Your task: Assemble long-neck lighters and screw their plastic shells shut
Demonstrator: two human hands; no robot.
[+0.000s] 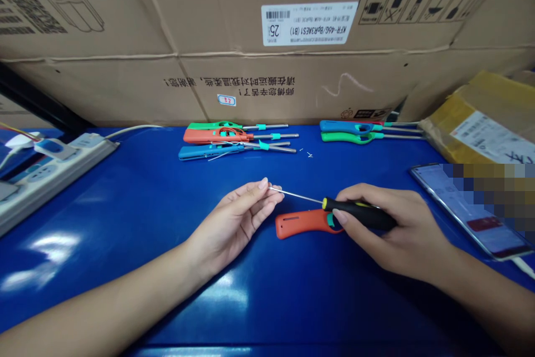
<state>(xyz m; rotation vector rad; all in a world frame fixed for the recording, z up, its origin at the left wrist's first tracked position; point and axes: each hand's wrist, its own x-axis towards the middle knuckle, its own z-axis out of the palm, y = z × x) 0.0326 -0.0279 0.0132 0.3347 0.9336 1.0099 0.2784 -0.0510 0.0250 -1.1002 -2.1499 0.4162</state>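
Observation:
My right hand (393, 234) is wrapped round the black and yellow handle of a screwdriver (298, 196), whose thin metal shaft points left. The fingers of my left hand (234, 220) are pinched at the tip of that shaft; whether a small part sits there too is hidden. Beneath the screwdriver, an orange long-nosed lighter (298, 224) lies on the blue tabletop (175, 284). A teal trigger shows near its right end, and my right hand covers the rest.
More lighters in green (209, 126), orange (209, 135) and blue (204, 151) lie at the back, with another blue lighter (340, 126) and green lighter (340, 137) further right. A phone (463, 206), a taped box (472, 117), a power strip (62, 173) and a large cardboard wall (225, 23) surround the work area.

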